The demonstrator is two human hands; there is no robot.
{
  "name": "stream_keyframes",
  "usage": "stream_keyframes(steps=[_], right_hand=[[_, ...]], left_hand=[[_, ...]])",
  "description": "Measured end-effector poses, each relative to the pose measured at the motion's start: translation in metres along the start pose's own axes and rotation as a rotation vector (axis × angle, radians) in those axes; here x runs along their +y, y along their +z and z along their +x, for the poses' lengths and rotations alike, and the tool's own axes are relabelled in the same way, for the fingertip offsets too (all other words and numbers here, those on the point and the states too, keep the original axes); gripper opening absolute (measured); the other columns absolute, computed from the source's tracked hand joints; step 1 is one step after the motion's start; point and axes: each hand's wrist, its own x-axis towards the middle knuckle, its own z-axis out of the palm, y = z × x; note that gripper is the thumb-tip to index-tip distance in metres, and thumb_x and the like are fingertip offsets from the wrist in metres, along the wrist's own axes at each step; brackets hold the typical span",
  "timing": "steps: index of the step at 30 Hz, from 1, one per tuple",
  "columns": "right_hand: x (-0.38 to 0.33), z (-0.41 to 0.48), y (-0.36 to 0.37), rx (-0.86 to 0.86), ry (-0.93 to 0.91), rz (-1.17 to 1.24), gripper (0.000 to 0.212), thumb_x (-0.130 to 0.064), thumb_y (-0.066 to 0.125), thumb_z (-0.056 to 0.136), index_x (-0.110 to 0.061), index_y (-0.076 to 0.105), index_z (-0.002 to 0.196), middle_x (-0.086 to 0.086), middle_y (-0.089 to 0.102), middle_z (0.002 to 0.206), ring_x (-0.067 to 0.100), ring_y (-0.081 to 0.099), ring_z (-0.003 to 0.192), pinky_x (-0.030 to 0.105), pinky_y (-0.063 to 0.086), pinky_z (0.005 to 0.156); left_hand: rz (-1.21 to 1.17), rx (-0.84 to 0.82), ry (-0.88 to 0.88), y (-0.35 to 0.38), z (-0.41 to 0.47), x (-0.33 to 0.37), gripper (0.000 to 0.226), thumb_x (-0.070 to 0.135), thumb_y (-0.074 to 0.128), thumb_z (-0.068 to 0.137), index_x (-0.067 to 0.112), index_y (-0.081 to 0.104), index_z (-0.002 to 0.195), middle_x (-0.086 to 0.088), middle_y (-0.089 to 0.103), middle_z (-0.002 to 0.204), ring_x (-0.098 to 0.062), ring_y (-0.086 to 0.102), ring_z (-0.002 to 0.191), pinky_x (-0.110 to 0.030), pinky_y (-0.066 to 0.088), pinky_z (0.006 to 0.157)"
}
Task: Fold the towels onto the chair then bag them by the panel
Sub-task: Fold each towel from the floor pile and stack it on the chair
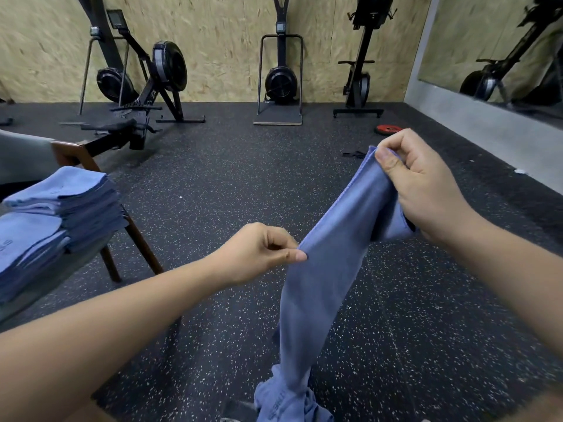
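The towel (323, 269) is showing plain blue; the floor (228, 184) is showing black speckled white; a disc (389, 129) is showing red.

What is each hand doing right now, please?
Left hand: closed, pinching the blue towel at its edge.
Right hand: closed, gripping the same towel's upper end.

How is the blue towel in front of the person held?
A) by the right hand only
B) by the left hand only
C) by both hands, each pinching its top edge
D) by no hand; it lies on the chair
C: the left hand and the right hand each pinch the top edge of the towel, which hangs down below them.
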Motion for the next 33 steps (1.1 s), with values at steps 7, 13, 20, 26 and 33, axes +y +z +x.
stream_keyframes(steps=[7,13,20,26,33], right_hand=[[0.000,-0.005,0.010,-0.145,0.036,-0.019,0.006,-0.028,0.065,0.107,-0.022,0.064,0.108,-0.007,0.074,0.100,0.015,0.070,0.101,0.041,0.050,0.099],[-0.018,-0.029,0.038,-0.608,0.014,-0.197,0.033,-0.056,0.081,0.088,-0.036,0.073,0.114,-0.024,0.074,0.101,-0.004,0.068,0.094,0.029,0.052,0.089],[-0.021,-0.039,0.055,-0.626,0.009,-0.325,0.023,-0.047,0.088,0.081,-0.029,0.073,0.085,-0.010,0.073,0.079,0.007,0.064,0.077,0.028,0.048,0.072],[-0.015,-0.036,0.054,-0.622,-0.040,-0.336,0.008,-0.027,0.080,0.088,-0.025,0.073,0.085,-0.008,0.071,0.076,0.008,0.061,0.075,0.028,0.046,0.069],[-0.018,-0.027,0.046,-0.605,-0.014,-0.274,0.008,-0.027,0.077,0.093,-0.025,0.074,0.086,-0.008,0.074,0.080,0.010,0.066,0.079,0.035,0.051,0.077]], left_hand=[[0.192,0.203,0.176,-0.014,0.002,0.017,0.009,0.029,0.085,0.093,0.028,0.080,0.085,0.004,0.076,0.087,-0.019,0.072,0.081,-0.041,0.056,0.075],[0.276,0.233,0.274,-0.011,-0.003,0.036,0.010,0.016,0.086,0.090,0.025,0.085,0.093,0.018,0.071,0.077,0.001,0.065,0.071,-0.014,0.044,0.067],[0.313,0.249,0.239,-0.004,-0.009,0.044,0.013,0.015,0.086,0.089,0.028,0.084,0.090,0.016,0.073,0.075,0.002,0.064,0.068,-0.009,0.040,0.065],[0.328,0.272,0.266,-0.002,-0.011,0.043,0.009,0.018,0.085,0.089,0.026,0.082,0.091,0.012,0.073,0.074,-0.002,0.064,0.066,-0.014,0.044,0.064],[0.291,0.375,0.281,0.002,-0.011,0.041,0.010,0.020,0.085,0.086,0.025,0.076,0.087,0.014,0.072,0.074,-0.003,0.066,0.068,-0.015,0.045,0.067]])
